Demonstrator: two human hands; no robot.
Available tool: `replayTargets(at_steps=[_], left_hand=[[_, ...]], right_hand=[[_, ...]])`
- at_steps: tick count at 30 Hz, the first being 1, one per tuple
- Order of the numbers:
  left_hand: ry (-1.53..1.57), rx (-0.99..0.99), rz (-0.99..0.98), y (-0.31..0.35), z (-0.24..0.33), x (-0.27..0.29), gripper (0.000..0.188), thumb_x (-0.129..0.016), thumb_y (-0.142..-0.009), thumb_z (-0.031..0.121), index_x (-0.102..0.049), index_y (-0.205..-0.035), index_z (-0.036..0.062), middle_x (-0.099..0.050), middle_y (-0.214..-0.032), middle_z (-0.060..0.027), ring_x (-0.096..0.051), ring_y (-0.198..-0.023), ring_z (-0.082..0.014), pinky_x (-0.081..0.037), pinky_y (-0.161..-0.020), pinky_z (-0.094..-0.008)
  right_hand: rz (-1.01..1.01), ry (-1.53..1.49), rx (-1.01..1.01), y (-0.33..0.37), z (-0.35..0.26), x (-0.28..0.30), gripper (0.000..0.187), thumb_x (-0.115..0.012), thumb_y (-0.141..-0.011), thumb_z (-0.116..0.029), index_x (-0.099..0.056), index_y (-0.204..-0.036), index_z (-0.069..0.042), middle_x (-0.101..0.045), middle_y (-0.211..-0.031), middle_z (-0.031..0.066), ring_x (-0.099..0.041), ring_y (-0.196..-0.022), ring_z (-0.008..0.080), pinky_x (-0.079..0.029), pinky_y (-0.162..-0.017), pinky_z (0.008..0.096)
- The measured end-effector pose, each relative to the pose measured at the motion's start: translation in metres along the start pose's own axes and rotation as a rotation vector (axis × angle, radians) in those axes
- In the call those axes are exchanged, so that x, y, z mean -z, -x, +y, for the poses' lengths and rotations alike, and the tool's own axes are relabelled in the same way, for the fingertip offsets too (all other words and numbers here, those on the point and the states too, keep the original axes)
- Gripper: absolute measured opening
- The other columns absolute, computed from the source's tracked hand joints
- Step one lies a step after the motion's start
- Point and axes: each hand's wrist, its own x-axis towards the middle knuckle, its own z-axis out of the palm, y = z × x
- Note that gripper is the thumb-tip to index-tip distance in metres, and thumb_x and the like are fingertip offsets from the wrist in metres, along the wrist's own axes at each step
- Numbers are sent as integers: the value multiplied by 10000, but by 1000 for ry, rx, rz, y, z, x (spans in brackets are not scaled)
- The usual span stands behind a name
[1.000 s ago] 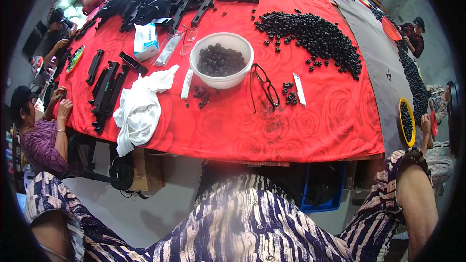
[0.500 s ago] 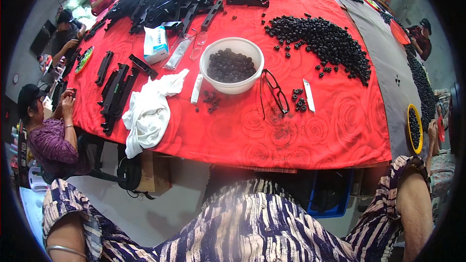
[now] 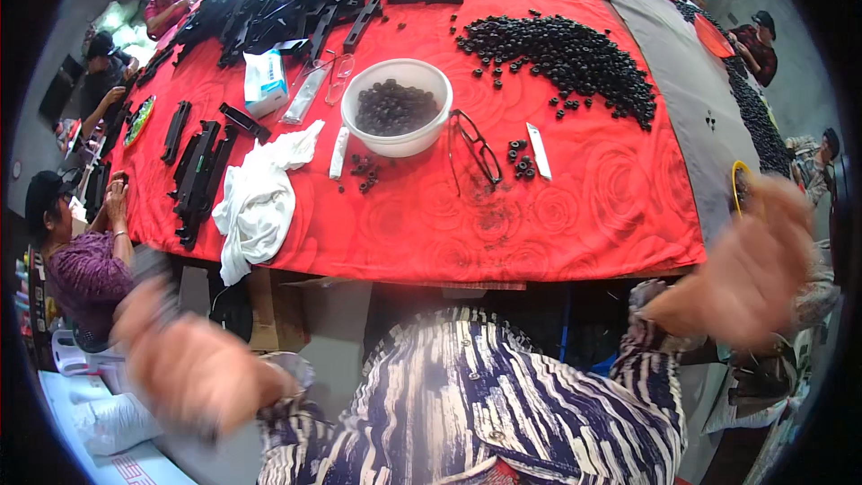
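Observation:
My left hand is raised at the lower left, off the table's front edge, and smeared by motion. A dark blur shows at its upper end, too unclear to name. On the other side my right hand is raised too, in front of a yellow-rimmed tray, its fingers blurred. Neither hand touches anything on the table that I can make out. Between them a white bowl holds small black rings. Dark-framed glasses lie beside it, next to a few loose rings and a flat white strip.
A red cloth covers the table. Black plastic strips are heaped at the back left, with black rings spread at the right. A white cloth, a tissue pack and more strips lie left. Several people work around.
Both my hands have come up into view at the two sides; before, only my forearms or knees showed low down. The view has shifted, so the table sits slightly higher and further left.

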Motion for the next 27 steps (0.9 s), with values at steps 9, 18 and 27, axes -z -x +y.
replayTargets(at_steps=[9,18,27], left_hand=[[-1010,880,237,48,-140,4,207,-709,-758,87,-653,-946,19,-620,-959,-104,-583,-929,-232,-450,-814,-323],[-855,845,83,50,-181,-5,188,-694,-769,45,-642,-946,13,-620,-936,-110,-603,-879,-234,-478,-767,-321],[-861,776,223,78,-188,2,167,-715,-759,49,-645,-907,11,-622,-898,-100,-604,-825,-195,-483,-690,-284]], right_hand=[[-433,467,-817,159,146,14,178,-598,-851,-142,-628,-982,-26,-616,-918,127,-623,-822,229,-490,-696,341],[-711,945,-860,187,186,-23,345,-618,-751,-401,-545,-827,-72,-570,-807,123,-604,-792,327,-468,-650,485],[-415,742,-887,194,189,-22,174,-584,-825,-173,-463,-861,-54,-582,-712,171,-586,-672,388,-443,-594,491]])
